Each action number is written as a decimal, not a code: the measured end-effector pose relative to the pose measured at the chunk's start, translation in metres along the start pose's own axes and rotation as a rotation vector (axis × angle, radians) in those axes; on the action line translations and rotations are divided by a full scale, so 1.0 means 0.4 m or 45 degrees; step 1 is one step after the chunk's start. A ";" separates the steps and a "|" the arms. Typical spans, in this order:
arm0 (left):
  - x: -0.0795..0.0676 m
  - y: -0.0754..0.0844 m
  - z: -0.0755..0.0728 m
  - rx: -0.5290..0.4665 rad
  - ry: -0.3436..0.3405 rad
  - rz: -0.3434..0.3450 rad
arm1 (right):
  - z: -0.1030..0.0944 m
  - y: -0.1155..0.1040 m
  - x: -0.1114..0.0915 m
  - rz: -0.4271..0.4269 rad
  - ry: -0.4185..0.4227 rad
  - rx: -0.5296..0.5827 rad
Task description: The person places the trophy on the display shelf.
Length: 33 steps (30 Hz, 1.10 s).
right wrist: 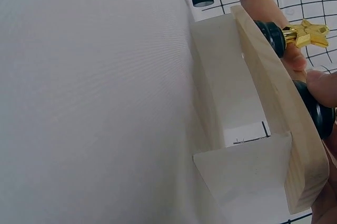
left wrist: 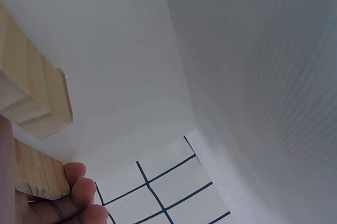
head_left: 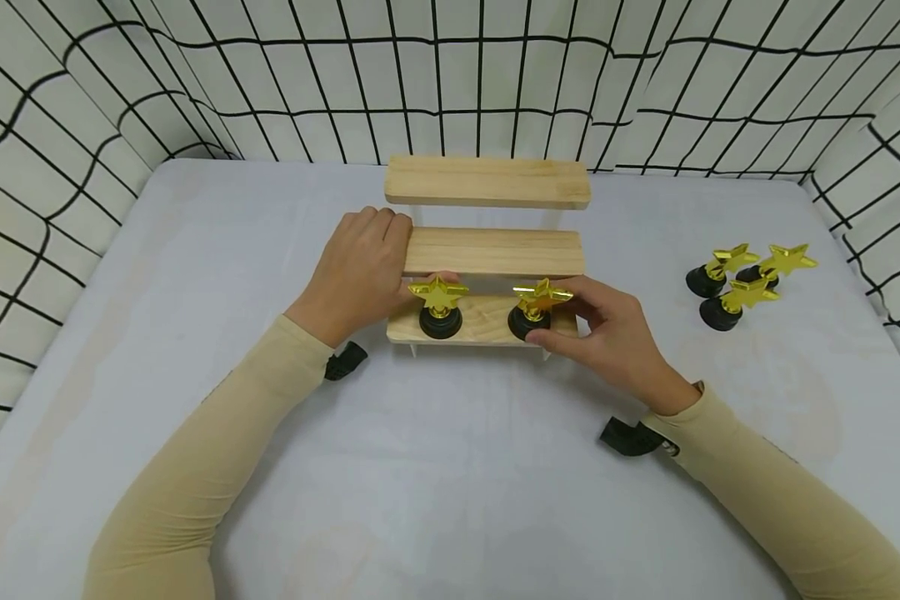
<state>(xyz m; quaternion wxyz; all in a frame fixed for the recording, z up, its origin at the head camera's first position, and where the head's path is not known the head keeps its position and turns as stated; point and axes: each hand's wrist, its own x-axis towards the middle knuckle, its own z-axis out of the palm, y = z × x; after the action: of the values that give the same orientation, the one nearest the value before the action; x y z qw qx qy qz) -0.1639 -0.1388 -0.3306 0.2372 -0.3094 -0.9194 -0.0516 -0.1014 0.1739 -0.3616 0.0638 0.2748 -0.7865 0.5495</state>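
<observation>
A small three-tier wooden shelf has its lowest board (head_left: 483, 332) nearest the person. My left hand (head_left: 366, 260) grips the left end of the middle board (head_left: 495, 250); in the left wrist view its fingers (left wrist: 84, 190) curl round the wood. With thumb and fingers my right hand (head_left: 617, 333) pinches a gold star trophy (head_left: 531, 321) by its black base, at the right part of the lowest board. Another star trophy (head_left: 440, 323) stands upright on that board's left part. From below, the right wrist view shows the board's underside and the pinched trophy's black base (right wrist: 316, 109).
Three more star trophies, one of them in front (head_left: 722, 313), stand grouped on the white tabletop (head_left: 450, 483) at the right. The shelf's top board (head_left: 487, 182) lies farthest back. White side supports (right wrist: 242, 176) carry the boards. Black wire mesh (head_left: 457, 75) fences the table's back and sides.
</observation>
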 end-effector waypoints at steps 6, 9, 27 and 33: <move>0.000 0.004 -0.001 0.007 -0.007 0.004 | -0.017 -0.013 -0.001 0.046 -0.043 -0.063; -0.001 0.004 0.002 0.008 -0.004 0.009 | -0.029 -0.017 -0.002 0.052 -0.061 -0.096; -0.003 0.008 -0.001 0.017 -0.024 -0.019 | -0.112 -0.073 0.014 -0.053 0.015 -0.102; -0.002 0.006 -0.005 0.020 -0.009 -0.015 | -0.156 -0.092 0.021 -0.049 0.130 -0.055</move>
<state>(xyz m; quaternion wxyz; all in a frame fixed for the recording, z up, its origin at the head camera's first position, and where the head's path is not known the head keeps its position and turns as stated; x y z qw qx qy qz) -0.1613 -0.1378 -0.3294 0.2359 -0.3023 -0.9225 -0.0445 -0.1025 0.2180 -0.3033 0.1202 0.2602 -0.7884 0.5442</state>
